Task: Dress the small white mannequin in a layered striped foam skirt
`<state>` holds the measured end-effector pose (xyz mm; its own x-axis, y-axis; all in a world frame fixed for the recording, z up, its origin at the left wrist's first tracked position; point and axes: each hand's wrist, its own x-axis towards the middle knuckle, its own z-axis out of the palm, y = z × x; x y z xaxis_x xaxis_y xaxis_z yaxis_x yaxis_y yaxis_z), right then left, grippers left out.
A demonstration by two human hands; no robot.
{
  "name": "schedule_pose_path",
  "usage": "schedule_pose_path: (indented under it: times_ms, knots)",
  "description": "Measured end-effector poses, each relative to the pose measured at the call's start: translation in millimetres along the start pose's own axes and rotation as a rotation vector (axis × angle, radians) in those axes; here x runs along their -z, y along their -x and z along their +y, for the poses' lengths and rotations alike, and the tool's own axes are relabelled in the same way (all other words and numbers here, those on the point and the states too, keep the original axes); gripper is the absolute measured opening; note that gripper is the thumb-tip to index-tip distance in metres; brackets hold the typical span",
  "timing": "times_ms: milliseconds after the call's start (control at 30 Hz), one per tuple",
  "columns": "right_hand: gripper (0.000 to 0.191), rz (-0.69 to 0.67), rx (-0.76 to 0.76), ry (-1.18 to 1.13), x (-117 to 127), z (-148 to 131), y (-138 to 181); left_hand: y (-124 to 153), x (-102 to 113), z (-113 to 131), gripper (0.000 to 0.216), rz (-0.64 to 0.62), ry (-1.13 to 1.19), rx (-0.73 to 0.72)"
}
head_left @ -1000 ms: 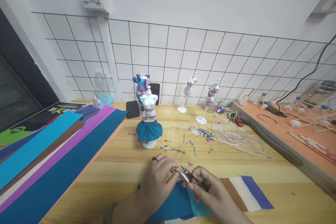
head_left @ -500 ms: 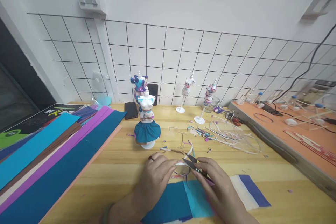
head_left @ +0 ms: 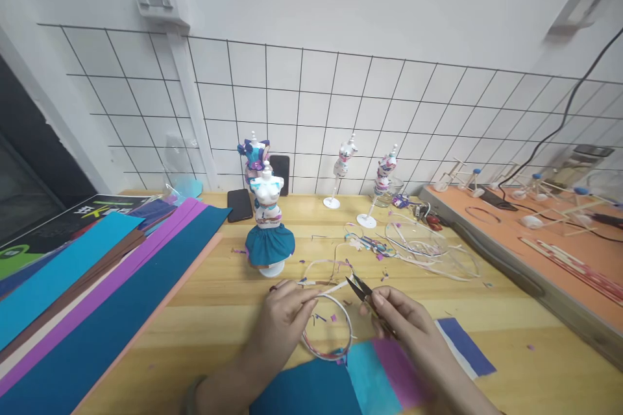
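Note:
My left hand (head_left: 285, 318) is closed, pinching one end of a long thin pale strip (head_left: 335, 327) that curls into a loop on the wooden table (head_left: 224, 311). Beside it, my right hand (head_left: 402, 324) grips small black scissors (head_left: 361, 288), blades parted and pointing at the strip near my left fingers. Below my hands lie overlapping sheets, teal (head_left: 311, 392), light blue (head_left: 367, 379) and magenta (head_left: 402, 373). Just beyond stands a small white dress form (head_left: 267, 224) wearing a teal skirt.
Long coloured foam sheets (head_left: 97, 292) are stacked at the left. Two phones (head_left: 240, 205), more mini mannequins (head_left: 341, 168) and a tangle of cut strips (head_left: 418, 253) sit near the wire grid wall. An orange board (head_left: 535, 240) with stick models lies right.
My hands rose from the blue sheets and drew apart. The strip pulled out into a visible loop, and the scissors moved up and opened toward it. The view tilted slightly.

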<state>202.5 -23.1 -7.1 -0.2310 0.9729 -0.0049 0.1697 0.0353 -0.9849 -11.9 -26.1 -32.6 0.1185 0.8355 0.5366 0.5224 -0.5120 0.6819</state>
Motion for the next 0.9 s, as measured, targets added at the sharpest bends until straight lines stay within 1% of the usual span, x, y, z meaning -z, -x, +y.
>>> schedule_pose_path:
  times_ms: [67,133,233,333,400,467,600,700,767,833,900]
  knots:
    - [0.033,0.007,-0.063,-0.019,2.8,-0.8,-2.1,-0.3,-0.9,-0.7,0.020,-0.031,0.090,0.099]
    - [0.034,0.032,-0.076,0.044,5.5,-0.7,-3.6,-0.7,-2.1,0.0,0.018,-0.052,0.180,0.188]
    - [0.034,0.054,-0.013,0.223,10.5,-0.4,-4.7,-1.8,-3.6,2.3,0.016,-0.053,0.300,0.293]
    - [0.034,0.034,0.058,0.339,16.5,0.4,-5.3,-2.9,-4.1,3.1,0.018,-0.057,0.349,0.386]
    - [0.035,0.012,0.048,0.323,20.2,1.9,-6.4,-3.1,-4.0,2.0,0.020,-0.079,0.350,0.399]
    - [0.037,0.021,-0.017,0.240,23.6,4.2,-8.7,-2.8,-4.1,0.0,0.019,-0.116,0.361,0.378]
    - [0.038,0.149,-0.126,0.104,30.8,8.2,-15.6,-2.1,-4.7,-3.4,0.018,-0.171,0.400,0.394]
    - [0.039,0.200,-0.135,0.132,37.2,11.7,-21.1,-1.3,-4.9,-3.2,0.018,-0.172,0.421,0.418]
    - [0.037,0.198,-0.085,0.259,40.9,16.5,-24.5,-0.7,-5.0,-1.9,0.018,-0.169,0.428,0.423]
    - [0.034,0.185,-0.034,0.494,43.4,23.7,-27.6,-0.2,-5.1,-0.4,0.018,-0.161,0.419,0.421]
    - [0.035,0.187,-0.020,0.708,44.6,32.0,-30.1,-0.3,-5.2,0.9,0.017,-0.152,0.412,0.424]
